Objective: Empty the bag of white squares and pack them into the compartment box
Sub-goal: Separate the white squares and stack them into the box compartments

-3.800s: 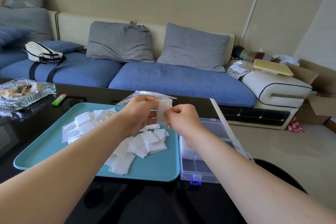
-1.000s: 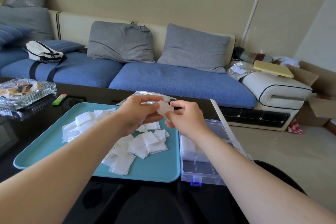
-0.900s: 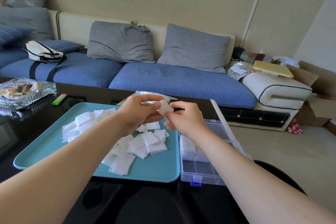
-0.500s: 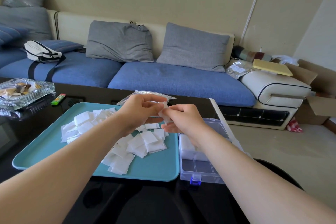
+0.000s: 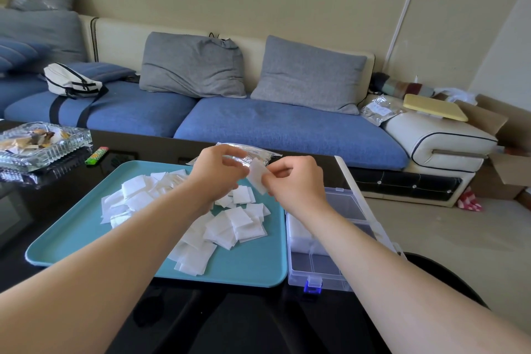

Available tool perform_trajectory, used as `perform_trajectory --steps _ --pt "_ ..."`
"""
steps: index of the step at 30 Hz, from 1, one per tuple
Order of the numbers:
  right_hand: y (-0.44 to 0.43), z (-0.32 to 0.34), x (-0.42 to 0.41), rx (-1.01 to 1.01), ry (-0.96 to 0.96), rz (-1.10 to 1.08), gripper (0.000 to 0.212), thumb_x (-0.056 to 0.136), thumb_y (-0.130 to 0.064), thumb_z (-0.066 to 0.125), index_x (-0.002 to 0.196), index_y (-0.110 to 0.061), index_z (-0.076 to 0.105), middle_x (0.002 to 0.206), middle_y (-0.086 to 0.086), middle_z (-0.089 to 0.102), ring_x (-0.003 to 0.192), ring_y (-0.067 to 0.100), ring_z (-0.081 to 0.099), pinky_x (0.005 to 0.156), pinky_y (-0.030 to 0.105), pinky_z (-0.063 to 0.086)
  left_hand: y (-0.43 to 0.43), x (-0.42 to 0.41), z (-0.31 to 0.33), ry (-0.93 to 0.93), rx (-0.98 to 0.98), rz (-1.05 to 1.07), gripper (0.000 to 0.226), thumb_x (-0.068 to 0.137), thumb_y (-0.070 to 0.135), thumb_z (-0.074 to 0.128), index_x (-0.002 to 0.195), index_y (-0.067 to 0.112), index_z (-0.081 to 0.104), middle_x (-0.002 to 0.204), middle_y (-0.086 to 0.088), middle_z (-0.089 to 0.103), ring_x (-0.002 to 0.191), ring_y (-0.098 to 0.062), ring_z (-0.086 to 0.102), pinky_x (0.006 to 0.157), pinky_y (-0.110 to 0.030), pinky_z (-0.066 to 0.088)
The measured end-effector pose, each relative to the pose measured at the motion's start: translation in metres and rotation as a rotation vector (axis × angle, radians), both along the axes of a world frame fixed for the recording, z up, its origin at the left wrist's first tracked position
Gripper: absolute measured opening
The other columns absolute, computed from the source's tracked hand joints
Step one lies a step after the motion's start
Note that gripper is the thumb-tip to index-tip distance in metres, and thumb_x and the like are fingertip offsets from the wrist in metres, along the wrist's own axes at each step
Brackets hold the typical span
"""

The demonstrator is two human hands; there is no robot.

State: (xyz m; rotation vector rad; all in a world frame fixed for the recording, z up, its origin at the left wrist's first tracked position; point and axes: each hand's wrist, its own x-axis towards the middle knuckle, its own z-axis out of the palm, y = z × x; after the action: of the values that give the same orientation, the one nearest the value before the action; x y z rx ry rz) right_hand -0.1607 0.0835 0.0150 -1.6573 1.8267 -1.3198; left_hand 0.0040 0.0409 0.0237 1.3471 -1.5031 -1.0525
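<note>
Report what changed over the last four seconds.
The white square, pinched between the left hand and right hand, was held upright and flat-on; now it slants down to the right. Neither hand let go. The pile of squares on the teal tray, the compartment box and the bag behind the hands stayed put.

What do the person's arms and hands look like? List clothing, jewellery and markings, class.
Both arms are bare: the left forearm and right forearm show no sleeve right to the picture's edge. The left hand and right hand wear no gloves, and no ring, watch, bracelet or marking is visible.
</note>
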Motion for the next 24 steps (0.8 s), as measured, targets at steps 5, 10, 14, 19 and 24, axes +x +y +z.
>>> perform_trajectory --steps 5,10,14,19,24 --pt "-0.007 -0.007 0.008 -0.183 0.246 -0.045 0.019 0.086 -0.028 0.075 0.068 -0.020 0.073 0.060 -0.008 0.068 0.057 0.014 0.065 0.055 0.037 0.057 0.002 -0.004 0.001 0.126 0.287 -0.113 0.031 0.096 0.039 0.074 0.107 0.009 0.072 0.099 -0.009 0.080 0.087 -0.023 0.079 0.082 -0.037 0.066" --pt "-0.010 -0.012 0.026 -0.114 0.261 0.189 0.017 0.085 -0.027 0.070 0.072 -0.018 0.077 0.064 -0.001 0.069 0.063 0.020 0.060 0.061 0.034 0.053 -0.007 0.000 -0.005 0.148 0.203 -0.014 0.014 0.094 0.005 0.066 0.092 -0.003 0.078 0.091 -0.021 0.078 0.078 -0.032 0.078 0.078 -0.043 0.066" --pt "-0.014 -0.019 0.032 0.064 0.316 0.113 0.025 0.084 -0.019 0.060 0.064 -0.010 0.072 0.055 0.002 0.061 0.059 0.024 0.054 0.052 0.033 0.048 -0.013 0.015 -0.011 0.003 0.199 0.042 0.015 0.102 0.010 0.062 0.104 0.007 0.076 0.109 -0.015 0.071 0.093 -0.035 0.074 0.066 -0.041 0.067" --pt "-0.019 -0.037 0.035 0.427 0.427 0.089 0.033 0.082 -0.017 0.058 0.059 -0.017 0.035 0.062 0.005 0.034 0.058 0.025 0.035 0.049 0.029 0.024 -0.014 0.023 -0.009 -0.005 0.293 0.034 0.016 0.107 0.017 0.057 0.122 0.018 0.063 0.125 -0.014 0.060 0.107 -0.038 0.068 0.066 -0.044 0.067" --pt "-0.025 -0.043 0.048 0.485 0.499 0.070 0.033 0.087 -0.027 0.065 0.073 -0.019 0.035 0.082 0.002 0.045 0.078 0.030 0.046 0.067 0.032 0.036 -0.018 0.024 -0.011 0.062 0.351 0.000 0.035 0.107 0.013 0.057 0.142 0.015 0.059 0.135 -0.019 0.055 0.110 -0.043 0.066 0.066 -0.043 0.066"
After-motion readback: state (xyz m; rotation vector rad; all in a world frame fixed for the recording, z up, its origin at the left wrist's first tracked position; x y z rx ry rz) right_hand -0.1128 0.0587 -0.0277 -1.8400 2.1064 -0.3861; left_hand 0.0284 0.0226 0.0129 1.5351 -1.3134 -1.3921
